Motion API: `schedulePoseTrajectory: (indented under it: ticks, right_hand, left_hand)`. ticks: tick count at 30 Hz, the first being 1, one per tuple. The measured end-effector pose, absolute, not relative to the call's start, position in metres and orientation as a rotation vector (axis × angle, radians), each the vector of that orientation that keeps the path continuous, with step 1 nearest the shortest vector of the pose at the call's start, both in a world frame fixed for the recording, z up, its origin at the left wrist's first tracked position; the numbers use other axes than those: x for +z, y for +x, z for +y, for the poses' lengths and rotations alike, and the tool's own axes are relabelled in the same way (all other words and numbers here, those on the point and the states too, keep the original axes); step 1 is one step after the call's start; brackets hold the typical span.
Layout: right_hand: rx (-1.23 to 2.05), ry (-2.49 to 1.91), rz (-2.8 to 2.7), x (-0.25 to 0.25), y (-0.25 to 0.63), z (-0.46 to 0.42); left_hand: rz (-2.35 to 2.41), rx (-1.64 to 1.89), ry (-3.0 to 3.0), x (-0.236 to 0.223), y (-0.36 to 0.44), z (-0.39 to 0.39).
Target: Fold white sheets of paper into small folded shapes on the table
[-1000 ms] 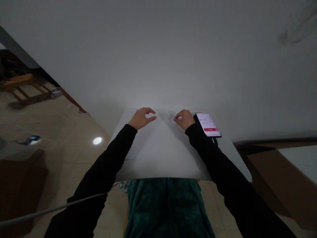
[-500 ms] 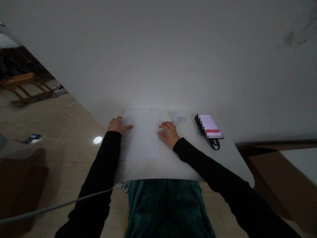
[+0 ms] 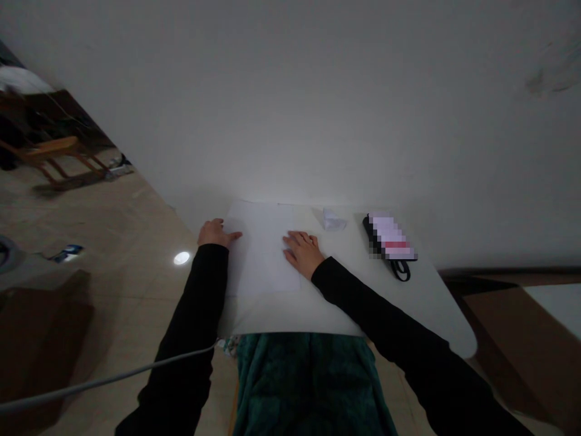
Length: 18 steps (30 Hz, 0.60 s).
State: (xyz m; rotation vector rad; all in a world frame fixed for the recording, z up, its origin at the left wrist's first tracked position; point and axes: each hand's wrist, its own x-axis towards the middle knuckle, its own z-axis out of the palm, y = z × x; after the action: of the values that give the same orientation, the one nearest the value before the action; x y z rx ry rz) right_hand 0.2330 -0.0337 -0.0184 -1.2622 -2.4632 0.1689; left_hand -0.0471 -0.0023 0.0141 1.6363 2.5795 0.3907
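A white sheet of paper (image 3: 261, 257) lies flat on the white table (image 3: 345, 297), close to the wall. My left hand (image 3: 216, 234) rests at the sheet's left edge, thumb stretched out over the paper and the other fingers near the table's side. Across from it, my right hand (image 3: 304, 249) lies flat on the sheet's right edge with its fingers spread. Neither hand grips anything. Beyond my right hand sits a small crumpled piece of paper (image 3: 333, 220).
A phone-like black case (image 3: 391, 237) with a blurred face and a wrist strap lies on the table's right. A grey cable (image 3: 109, 378) crosses my left forearm. Cardboard boxes (image 3: 521, 327) stand right of the table, and a wooden chair (image 3: 57, 148) is far left.
My right hand has slid slightly left onto the sheet's edge and flattened. The left hand stays at the left edge. The whole view has shifted a little.
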Motion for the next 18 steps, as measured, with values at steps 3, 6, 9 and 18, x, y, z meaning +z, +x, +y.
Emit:
schedulePoseTrajectory:
  ticks: [3,6,9,18]
  right_hand:
    - [0.157,-1.247,-2.453,-0.019,0.233,-0.034]
    - [0.158,-1.244,-2.445,-0.019,0.233,-0.034]
    - [0.163,-1.242,-2.447,-0.019,0.233,-0.034]
    - [0.176,-1.239,-2.447,-0.018,0.233,-0.034]
  left_hand:
    - [2.583,0.455,1.634,0.016,-0.045,-0.005]
    - [2.583,0.495,1.672,0.016,-0.043,-0.005]
    - [2.622,0.443,1.656,0.015,-0.042,-0.003]
    - [2.645,0.412,1.527,0.012,-0.033,-0.005]
